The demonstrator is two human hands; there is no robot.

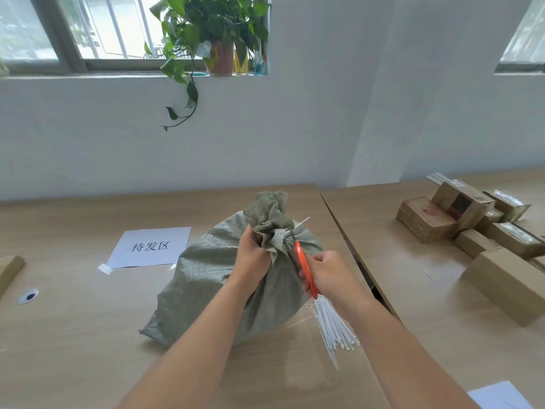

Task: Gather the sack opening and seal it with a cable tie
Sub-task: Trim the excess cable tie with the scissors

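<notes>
A full grey-green woven sack stands on the wooden table. Its opening is bunched into a ruffled neck. A white cable tie circles the neck, its loose tail sticking out up and to the right. My left hand grips the sack just below the neck on its left side. My right hand holds orange-handled scissors, whose blades reach the tie at the neck. A bundle of spare white cable ties lies on the table under my right wrist.
A white paper sheet with printed characters is taped to the table left of the sack. Several cardboard boxes are piled on the adjoining table at the right. A potted plant sits on the windowsill. Another white sheet lies at the bottom right.
</notes>
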